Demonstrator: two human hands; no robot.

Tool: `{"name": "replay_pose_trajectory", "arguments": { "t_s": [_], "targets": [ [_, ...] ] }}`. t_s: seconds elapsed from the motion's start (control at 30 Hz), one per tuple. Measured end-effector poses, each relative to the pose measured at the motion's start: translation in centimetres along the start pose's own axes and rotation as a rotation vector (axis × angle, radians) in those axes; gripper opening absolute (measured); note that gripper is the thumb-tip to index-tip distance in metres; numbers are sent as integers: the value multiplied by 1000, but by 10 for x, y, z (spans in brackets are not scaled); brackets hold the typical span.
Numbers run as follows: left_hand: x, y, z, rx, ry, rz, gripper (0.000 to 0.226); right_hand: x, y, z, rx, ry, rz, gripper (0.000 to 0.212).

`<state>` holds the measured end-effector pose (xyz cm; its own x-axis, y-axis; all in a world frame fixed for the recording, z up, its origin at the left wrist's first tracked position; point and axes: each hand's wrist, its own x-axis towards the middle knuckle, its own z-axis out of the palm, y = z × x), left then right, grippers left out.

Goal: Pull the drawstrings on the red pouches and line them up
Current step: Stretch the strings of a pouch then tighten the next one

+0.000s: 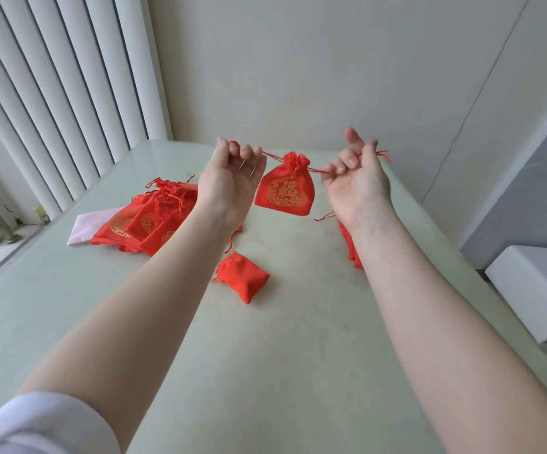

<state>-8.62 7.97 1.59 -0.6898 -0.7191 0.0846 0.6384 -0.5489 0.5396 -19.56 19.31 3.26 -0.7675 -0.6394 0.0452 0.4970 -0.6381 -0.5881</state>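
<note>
Head view: a person holds a red drawstring pouch (284, 188) in the air above a pale green table (298, 355), its neck gathered tight and its gold emblem facing the camera. The left hand (229, 181), palm up, has its fingers curled round the left drawstring (270, 155); the right hand (357, 178) pinches the right drawstring (319, 171), the cord stretched taut between them. On the table below lies a closed red pouch (244, 281), plain side up. A heap of flat red pouches (147, 221) sits to the left, overlapping a pink cloth (84, 229). Another red pouch (350, 247) shows partly behind the right forearm. Vertical blinds (53, 93) hang at left; a white box (534, 290) stands at right.
</note>
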Motion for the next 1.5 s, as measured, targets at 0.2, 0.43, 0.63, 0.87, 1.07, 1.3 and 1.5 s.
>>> {"name": "replay_pose_trajectory", "arguments": {
  "t_s": [0.2,0.43,0.63,0.87,1.07,1.3,1.5],
  "targets": [
    [-21,-37,-58,832,172,-287,31,-18,45,-56,-961,-61,323,37],
    [-32,-46,-65,919,111,-193,28,-39,81,-91,-1229,-342,191,17],
    [-37,-52,-53,659,97,-183,34,-34,79,-86,-1170,-252,157,18],
    [-46,-69,-57,950,46,-256,17,-32,76,-87,-647,56,269,34],
    [-57,-67,-60,1406,-129,-4,10,-38,78,-84,-635,-52,203,35],
    [-60,-58,-59,958,54,-149,18,-43,73,-88,-867,-51,46,37],
    [-64,-50,-49,339,87,-325,20,-45,65,-97,-979,72,43,36]
  ]
}}
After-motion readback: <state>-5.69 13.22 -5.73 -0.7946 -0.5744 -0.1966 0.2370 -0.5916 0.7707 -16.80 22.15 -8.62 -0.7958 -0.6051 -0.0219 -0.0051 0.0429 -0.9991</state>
